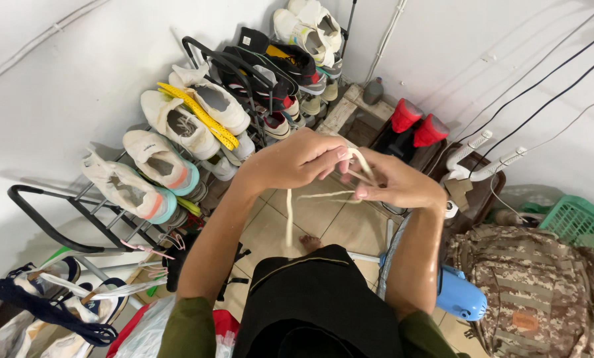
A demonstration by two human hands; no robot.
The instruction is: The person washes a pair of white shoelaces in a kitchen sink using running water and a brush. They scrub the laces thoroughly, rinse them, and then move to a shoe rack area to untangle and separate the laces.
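Both hands, left hand point(297, 159) and right hand point(403, 182), pinch a cream shoelace point(290, 212) above open tiled floor point(323, 215).

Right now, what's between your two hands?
In the head view, only a cream shoelace runs between the left hand and right hand; both pinch it, and one end hangs down toward the tiled floor.

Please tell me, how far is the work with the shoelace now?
Done: the cream shoelace is out of any shoe and hangs free. In hand: the left hand and right hand pinch it between the fingertips, looped between them, one end dangling toward the floor tiles. Left: it is in no shoe yet; the white sneakers sit on the shoe rack, untouched.
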